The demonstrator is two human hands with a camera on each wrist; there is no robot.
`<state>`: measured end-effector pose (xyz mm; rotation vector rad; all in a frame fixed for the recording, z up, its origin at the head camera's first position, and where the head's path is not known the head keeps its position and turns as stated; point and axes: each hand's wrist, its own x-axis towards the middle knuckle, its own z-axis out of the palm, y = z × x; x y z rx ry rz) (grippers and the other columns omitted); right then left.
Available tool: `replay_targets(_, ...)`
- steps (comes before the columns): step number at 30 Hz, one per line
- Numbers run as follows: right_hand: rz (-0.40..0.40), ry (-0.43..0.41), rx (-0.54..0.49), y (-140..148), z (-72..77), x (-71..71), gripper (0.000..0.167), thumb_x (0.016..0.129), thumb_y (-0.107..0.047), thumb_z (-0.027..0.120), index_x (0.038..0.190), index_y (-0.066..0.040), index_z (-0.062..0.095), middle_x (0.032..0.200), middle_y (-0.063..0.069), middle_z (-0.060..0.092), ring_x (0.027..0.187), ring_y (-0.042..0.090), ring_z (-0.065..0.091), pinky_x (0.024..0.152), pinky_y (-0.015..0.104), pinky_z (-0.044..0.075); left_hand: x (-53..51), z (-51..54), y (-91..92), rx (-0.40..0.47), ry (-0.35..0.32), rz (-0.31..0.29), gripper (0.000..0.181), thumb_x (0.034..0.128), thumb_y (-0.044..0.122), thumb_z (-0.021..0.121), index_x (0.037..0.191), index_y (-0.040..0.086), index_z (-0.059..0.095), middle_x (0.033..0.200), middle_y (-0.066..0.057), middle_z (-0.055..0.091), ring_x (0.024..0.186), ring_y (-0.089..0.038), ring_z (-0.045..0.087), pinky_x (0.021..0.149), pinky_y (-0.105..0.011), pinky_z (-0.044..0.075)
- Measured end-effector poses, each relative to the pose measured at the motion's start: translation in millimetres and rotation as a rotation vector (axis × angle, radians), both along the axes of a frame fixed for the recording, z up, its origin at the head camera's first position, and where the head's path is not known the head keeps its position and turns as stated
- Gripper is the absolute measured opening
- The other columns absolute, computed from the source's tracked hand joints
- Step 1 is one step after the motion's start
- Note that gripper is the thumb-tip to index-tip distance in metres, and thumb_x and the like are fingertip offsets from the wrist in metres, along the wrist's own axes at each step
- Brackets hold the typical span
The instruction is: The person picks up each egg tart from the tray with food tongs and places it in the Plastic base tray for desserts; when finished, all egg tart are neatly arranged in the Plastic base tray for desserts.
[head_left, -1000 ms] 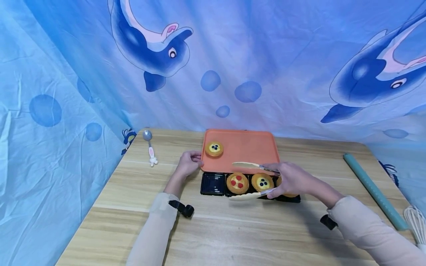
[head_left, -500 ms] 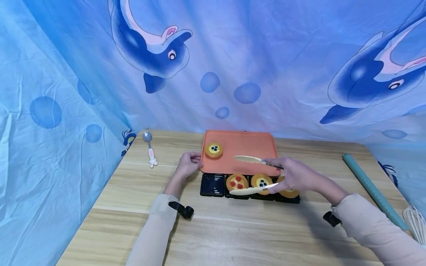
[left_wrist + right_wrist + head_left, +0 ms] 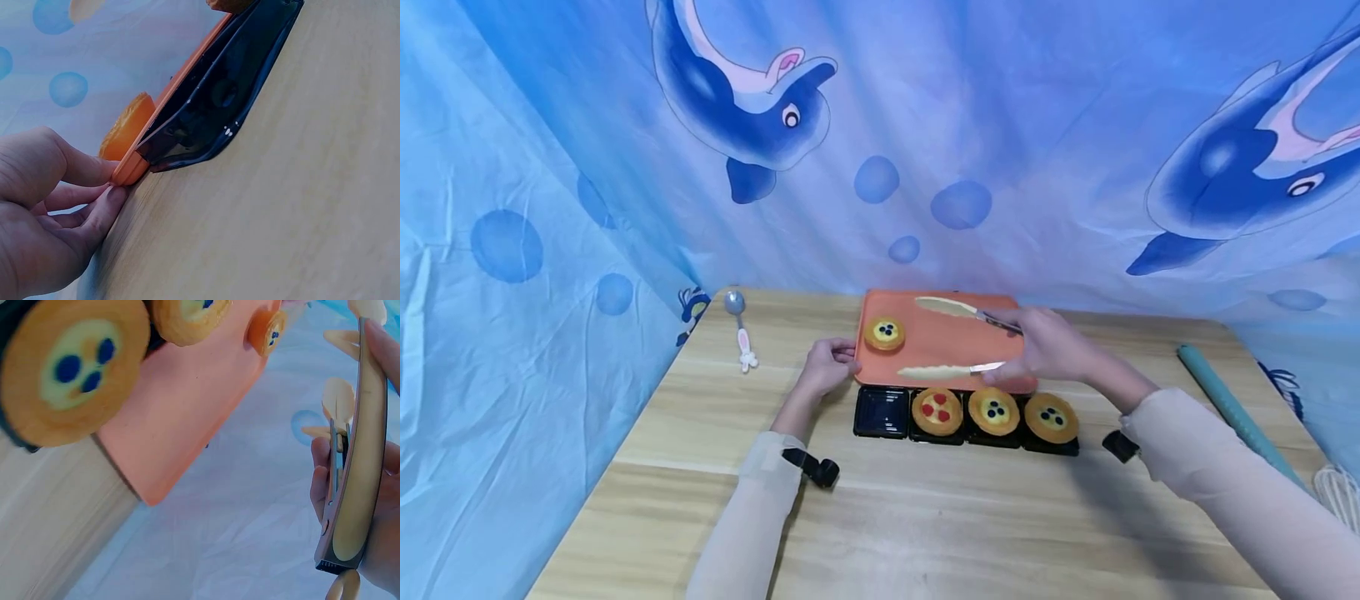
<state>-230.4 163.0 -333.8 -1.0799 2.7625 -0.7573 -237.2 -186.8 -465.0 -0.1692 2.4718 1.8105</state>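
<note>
My left hand (image 3: 826, 367) pinches the near left corner of an orange tray (image 3: 940, 337) between thumb and fingers. A tart with blue berries (image 3: 884, 334) sits at the tray's left side. My right hand (image 3: 1048, 343) grips serving tongs (image 3: 947, 307) with pale tips; the tongs are spread above the tray, right of that tart, nothing between them. Along the tray's near edge runs a row of black plastic containers (image 3: 882, 412), the leftmost bare. The others carry a red-topped tart (image 3: 937, 411), a blue-berry tart (image 3: 994, 411) and another blue-berry tart (image 3: 1051, 417).
A spoon with a rabbit handle (image 3: 743, 346) lies at the back left of the wooden table (image 3: 880, 533). On the right are a green rolling pin (image 3: 1232, 408) and a whisk (image 3: 1337, 496). A blue dolphin curtain (image 3: 1037, 125) hangs right behind the tray.
My right hand has carried the spread tongs away from me, from over the black containers to over the tray. The left hand stays at the tray corner.
</note>
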Motion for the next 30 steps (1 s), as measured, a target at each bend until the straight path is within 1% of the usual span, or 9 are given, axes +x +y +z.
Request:
replay_targets(2,-0.016,-0.009,0.011,-7.9,0.9,-10.3,0.096,0.072,-0.048,0.087,0.148,-0.005,0.046,0.067,0.0,0.056,0.051,0.012,0.042,0.053,0.033,0.044,-1.5,2.4,0.0,0.0,0.007,0.002,0.044,0.0831,-0.009,0.068,0.126,-0.009,0.06,0.111,-0.019,0.064,0.098,-0.028,0.062,0.083,-0.032,0.056)
replay_targets(4,-0.033,-0.041,0.017,-16.5,0.1,-20.4,0.097,0.073,-0.045,0.087,0.151,-0.007,0.042,0.055,-0.004,0.035,0.045,0.012,0.023,0.047,0.03,0.032,-2.3,4.6,0.0,0.0,0.009,0.001,0.044,0.0833,-0.009,0.067,0.126,-0.009,0.059,0.111,-0.019,0.064,0.099,-0.028,0.062,0.084,-0.033,0.056)
replay_targets(8,-0.053,-0.103,-0.003,-34.0,-6.2,-37.4,0.1,0.072,-0.046,0.087,0.151,-0.007,0.04,0.054,-0.006,0.025,0.046,0.012,0.02,0.045,0.028,0.027,-3.0,5.0,-1.3,-0.004,0.009,0.002,0.043,0.0831,-0.01,0.067,0.126,-0.009,0.06,0.112,-0.019,0.064,0.099,-0.028,0.063,0.084,-0.032,0.056)
replay_targets(16,-0.112,-0.154,0.027,-59.5,-27.8,-55.8,0.103,0.068,-0.055,0.086,0.148,-0.005,0.045,0.048,0.005,0.042,0.041,0.012,0.021,0.047,0.03,0.03,-4.2,2.1,-3.0,0.021,0.012,-0.003,0.044,0.0819,-0.01,0.067,0.126,-0.01,0.06,0.111,-0.019,0.064,0.098,-0.027,0.063,0.081,-0.03,0.056)
replay_targets(19,-0.114,-0.154,0.051,-66.1,-36.4,-59.2,0.103,0.067,-0.058,0.085,0.147,-0.004,0.047,0.085,0.016,0.069,0.042,0.011,0.027,0.056,0.03,0.037,-3.8,1.1,-3.2,0.028,0.016,-0.004,0.045,0.081,-0.011,0.066,0.126,-0.011,0.06,0.11,-0.02,0.065,0.097,-0.027,0.063,0.081,-0.029,0.056)
replay_targets(21,-0.113,-0.17,0.054,-69.8,-41.5,-60.2,0.1,0.069,-0.055,0.086,0.146,-0.004,0.048,0.117,0.02,0.067,0.044,0.012,0.027,0.058,0.032,0.039,-3.4,0.9,-3.2,0.036,0.011,-0.001,0.046,0.0804,-0.012,0.066,0.126,-0.011,0.059,0.11,-0.02,0.064,0.096,-0.026,0.063,0.08,-0.028,0.056)
replay_targets(23,-0.12,-0.18,0.063,-73.2,-45.8,-60.3,0.095,0.07,-0.05,0.087,0.145,-0.004,0.049,0.142,0.017,0.053,0.046,0.013,0.026,0.06,0.034,0.041,-2.7,1.2,-2.9,0.04,0.006,0.002,0.046,0.08,-0.012,0.067,0.126,-0.011,0.059,0.111,-0.02,0.064,0.096,-0.026,0.063,0.081,-0.028,0.056)
replay_targets(26,-0.132,-0.179,0.074,-77.1,-50.9,-59.5,0.088,0.073,-0.042,0.088,0.143,-0.004,0.052,0.143,0.014,0.053,0.053,0.014,0.031,0.059,0.035,0.04,-2.2,1.5,-2.1,0.05,0.0,0.004,0.047,0.0798,-0.013,0.067,0.126,-0.011,0.059,0.111,-0.02,0.064,0.097,-0.027,0.062,0.081,-0.029,0.056)
replay_targets(30,-0.148,-0.152,0.085,-79.9,-55.9,-58.2,0.079,0.074,-0.037,0.088,0.138,-0.002,0.057,0.14,0.014,0.056,0.057,0.016,0.038,0.073,0.036,0.046,-1.6,1.4,-1.5,0.048,-0.002,0.007,0.047,0.0796,-0.014,0.067,0.126,-0.011,0.059,0.11,-0.02,0.064,0.096,-0.027,0.063,0.081,-0.029,0.056)
